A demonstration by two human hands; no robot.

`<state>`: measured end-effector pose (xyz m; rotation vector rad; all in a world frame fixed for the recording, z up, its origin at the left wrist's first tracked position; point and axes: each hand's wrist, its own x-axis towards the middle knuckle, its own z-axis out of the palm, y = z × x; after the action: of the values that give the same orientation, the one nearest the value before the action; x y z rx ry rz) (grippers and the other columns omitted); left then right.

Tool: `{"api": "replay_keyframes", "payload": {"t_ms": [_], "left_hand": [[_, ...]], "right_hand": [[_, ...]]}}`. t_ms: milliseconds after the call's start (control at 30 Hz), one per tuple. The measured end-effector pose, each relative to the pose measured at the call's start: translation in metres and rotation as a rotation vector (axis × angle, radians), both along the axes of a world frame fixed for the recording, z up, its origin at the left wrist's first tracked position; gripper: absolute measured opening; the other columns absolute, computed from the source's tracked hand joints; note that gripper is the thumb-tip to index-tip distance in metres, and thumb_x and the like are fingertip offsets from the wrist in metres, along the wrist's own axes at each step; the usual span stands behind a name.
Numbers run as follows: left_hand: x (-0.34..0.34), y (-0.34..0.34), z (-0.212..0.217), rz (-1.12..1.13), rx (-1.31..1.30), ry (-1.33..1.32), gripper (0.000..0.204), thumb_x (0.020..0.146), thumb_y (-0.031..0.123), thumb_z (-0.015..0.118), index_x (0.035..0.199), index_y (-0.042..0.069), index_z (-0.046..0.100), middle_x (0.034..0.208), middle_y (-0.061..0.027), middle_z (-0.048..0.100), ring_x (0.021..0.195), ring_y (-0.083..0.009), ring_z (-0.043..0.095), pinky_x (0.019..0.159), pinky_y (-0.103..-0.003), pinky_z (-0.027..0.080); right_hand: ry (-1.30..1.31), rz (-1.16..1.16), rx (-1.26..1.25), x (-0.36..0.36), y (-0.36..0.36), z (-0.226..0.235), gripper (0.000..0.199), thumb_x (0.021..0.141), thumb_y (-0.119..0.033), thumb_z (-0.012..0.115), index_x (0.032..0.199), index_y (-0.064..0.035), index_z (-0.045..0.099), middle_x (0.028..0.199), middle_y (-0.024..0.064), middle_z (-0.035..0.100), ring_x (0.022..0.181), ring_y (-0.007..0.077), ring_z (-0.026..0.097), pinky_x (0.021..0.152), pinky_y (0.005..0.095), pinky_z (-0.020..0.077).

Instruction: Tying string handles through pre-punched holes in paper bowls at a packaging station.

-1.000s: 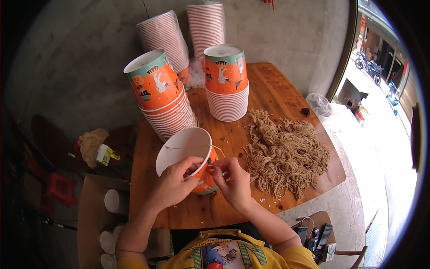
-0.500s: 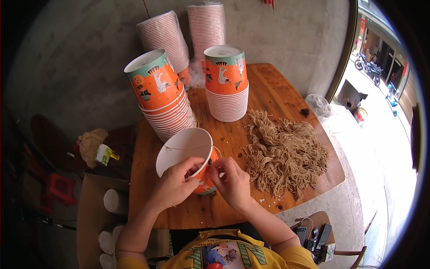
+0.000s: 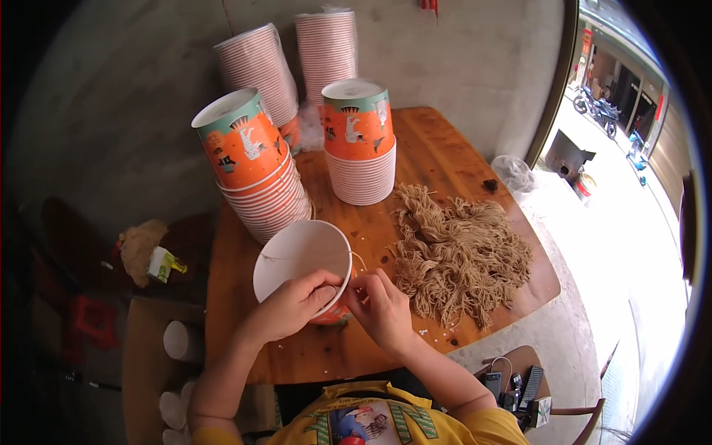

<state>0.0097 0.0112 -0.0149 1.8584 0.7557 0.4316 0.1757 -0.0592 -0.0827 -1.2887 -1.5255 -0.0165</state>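
Observation:
A white-lined orange paper bucket stands on the table in front of me, its mouth tilted toward me. Thin tan cord stretches across the mouth and loops out past the right rim. My left hand is closed on the bucket's near right rim, with fingers reaching inside. Just outside that rim, my right hand pinches at the wall, where the cord loop comes down to its fingers; the fingertips are partly hidden. Right of the hands lies a heap of tan cords.
Behind stand two upside-down stacks of printed buckets, one leaning at left and one upright. Wrapped stacks rest by the wall. A carton with white cups is at lower left; a chair holding small items is at lower right.
The bucket mouth has shifted slightly, and my left hand's fingers have moved a little at the rim. My right hand keeps pinching beside it. The whole view has moved slightly.

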Motion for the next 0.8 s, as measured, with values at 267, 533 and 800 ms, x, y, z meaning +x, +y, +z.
{"api": "replay_keyframes", "payload": {"t_ms": [267,533,800], "left_hand": [[0.023,0.008,-0.023,-0.034,0.195,0.114,0.012,0.093,0.013,0.056,0.097,0.001,0.056,0.086,-0.0128,0.065,0.079,-0.0214,0.063,0.073,-0.034,0.049],[0.023,0.007,-0.023,0.018,0.312,0.108,0.006,0.091,0.006,0.054,0.092,0.0,0.053,0.08,-0.0071,0.06,0.073,-0.0131,0.057,0.068,-0.028,0.048],[0.018,0.009,-0.011,0.122,-0.164,-0.051,0.007,0.091,0.005,0.055,0.096,0.002,0.054,0.079,-0.0054,0.055,0.07,-0.0108,0.056,0.063,-0.028,0.047]], "right_hand": [[0.022,0.01,-0.098,0.01,-0.011,-0.006,0.018,0.081,-0.004,0.07,0.093,-0.0044,0.056,0.082,0.0076,0.058,0.061,0.0191,0.064,0.053,0.0297,0.0522],[0.135,0.15,-0.186,0.018,-0.01,-0.001,0.019,0.083,-0.006,0.07,0.097,-0.003,0.058,0.08,0.0058,0.062,0.059,0.0137,0.061,0.053,0.0266,0.0494],[0.31,0.396,-0.455,0.063,-0.008,0.017,0.022,0.084,-0.007,0.07,0.104,-0.0062,0.06,0.083,0.0005,0.063,0.078,0.0098,0.059,0.075,0.0271,0.0468]]}}
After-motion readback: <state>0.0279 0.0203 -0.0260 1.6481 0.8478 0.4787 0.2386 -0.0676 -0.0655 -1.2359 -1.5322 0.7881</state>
